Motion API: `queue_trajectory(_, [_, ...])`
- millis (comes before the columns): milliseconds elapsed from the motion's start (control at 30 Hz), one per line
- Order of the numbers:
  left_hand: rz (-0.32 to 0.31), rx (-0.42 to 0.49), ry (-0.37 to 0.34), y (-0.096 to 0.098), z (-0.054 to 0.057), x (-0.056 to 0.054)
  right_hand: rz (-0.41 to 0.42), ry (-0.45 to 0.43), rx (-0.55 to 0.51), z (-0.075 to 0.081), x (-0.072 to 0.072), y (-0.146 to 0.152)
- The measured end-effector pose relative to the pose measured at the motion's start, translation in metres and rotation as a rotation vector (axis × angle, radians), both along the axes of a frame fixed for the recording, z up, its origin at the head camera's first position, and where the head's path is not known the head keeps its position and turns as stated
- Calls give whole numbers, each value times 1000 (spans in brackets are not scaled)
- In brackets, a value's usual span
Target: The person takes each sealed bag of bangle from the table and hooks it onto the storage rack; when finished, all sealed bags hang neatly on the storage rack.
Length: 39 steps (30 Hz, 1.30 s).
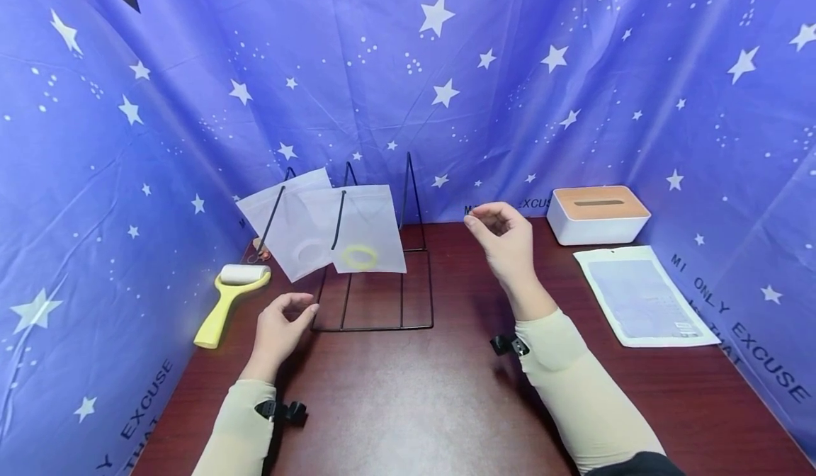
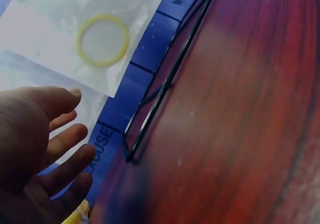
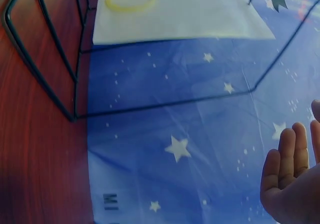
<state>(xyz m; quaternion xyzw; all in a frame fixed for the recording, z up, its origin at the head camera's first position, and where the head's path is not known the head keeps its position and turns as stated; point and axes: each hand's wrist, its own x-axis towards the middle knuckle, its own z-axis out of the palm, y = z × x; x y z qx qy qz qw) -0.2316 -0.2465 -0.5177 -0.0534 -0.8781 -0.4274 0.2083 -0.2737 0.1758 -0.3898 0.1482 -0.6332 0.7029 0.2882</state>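
Note:
A black wire rack stands on the table, with two frosted plastic bags hung on its prongs. The front bag holds a yellow ring. Inside the bag behind it, at the left, a pale ring shows faintly. My left hand hovers by the rack's lower left corner, thumb and fingers loosely bent and holding nothing. Right of the rack, my right hand is raised in the air, its thumb near the fingertips and nothing visible in it. In the right wrist view its fingers look fairly straight.
A yellow-handled lint roller lies left of the rack, with a small brownish item behind it. At the right stand a white tissue box with a wood-look lid and a flat white pouch. Star-patterned blue cloth encloses the table.

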Motion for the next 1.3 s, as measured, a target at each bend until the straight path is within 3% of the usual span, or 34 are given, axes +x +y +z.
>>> queue_trajectory(133, [-7,2,-27,-6,-10,0,-12,8,-22,0,1,14])
queue_trajectory(400, [-27,-15,-54,-15,-20,-2,-63,8,45,2,-3,54])
queue_trajectory(733, [-71,-77,-76,-16,-24,-2,-179,-171,180,19,11,99])
queue_trajectory(1000, [-112,-147,-101,-15,-26,-2,-319,-263,321,-8,-8,141])
queue_trajectory(1300, [-119,-185,-73,-14,-26,-1,-504,-471,517,-24,-2,192])
